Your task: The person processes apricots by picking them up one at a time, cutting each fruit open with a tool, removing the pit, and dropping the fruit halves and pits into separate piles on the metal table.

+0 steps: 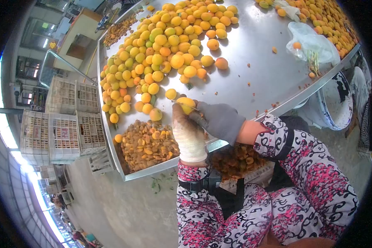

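Observation:
My left hand, in a white glove with dirty fingertips, holds a yellow apricot over the metal table. My right hand, in a grey glove, is closed close against the same fruit; a thin blade-like strip shows across the apricot, and its handle is hidden in the fingers. A large pile of whole apricots lies beyond my hands. Halved, brownish pieces are heaped at the near left corner of the table.
Below the table edge, a crate holds more cut pieces. Stacked plastic crates stand at left. A white bucket is at right. On the table's right lie a plastic bag and another apricot pile.

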`<state>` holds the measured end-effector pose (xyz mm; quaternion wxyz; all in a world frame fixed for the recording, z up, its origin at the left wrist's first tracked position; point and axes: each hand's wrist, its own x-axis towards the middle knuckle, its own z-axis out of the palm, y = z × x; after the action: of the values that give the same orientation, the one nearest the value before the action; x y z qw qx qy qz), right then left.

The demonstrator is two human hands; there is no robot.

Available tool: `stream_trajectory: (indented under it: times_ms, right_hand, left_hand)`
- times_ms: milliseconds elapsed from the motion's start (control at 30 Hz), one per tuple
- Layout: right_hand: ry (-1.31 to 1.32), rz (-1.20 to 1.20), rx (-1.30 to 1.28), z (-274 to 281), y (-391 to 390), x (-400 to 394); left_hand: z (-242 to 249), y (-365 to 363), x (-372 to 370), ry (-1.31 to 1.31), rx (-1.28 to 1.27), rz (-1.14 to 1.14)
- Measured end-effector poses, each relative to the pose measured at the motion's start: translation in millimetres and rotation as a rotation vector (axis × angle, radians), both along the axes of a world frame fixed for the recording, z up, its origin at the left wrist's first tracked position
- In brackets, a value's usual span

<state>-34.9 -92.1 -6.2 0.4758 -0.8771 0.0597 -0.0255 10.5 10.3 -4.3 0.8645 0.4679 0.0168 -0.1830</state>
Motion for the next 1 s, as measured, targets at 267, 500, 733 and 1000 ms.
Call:
stream_trajectory:
  times_ms: [267, 500, 733, 1000]
  right_hand:
    - [-0.127, 0.003, 0.43, -23, 17, 6]
    - [0.04, 0.047, 0.414, -2, 5, 2]
    - [0.306, -0.188, 0.758, 42, -31, 7]
    - [0.078, -0.238, 0.962, 9, -20, 19]
  left_hand:
    - [-4, -2, 1, -0.057, 0.18, 0.055]
    - [-25, 22, 13, -0.635, 0.699, 0.064]
    - [-16, 3, -7, -0.801, 0.74, 0.132]
    - [-25, -11, -12, -1.104, 0.908, 0.204]
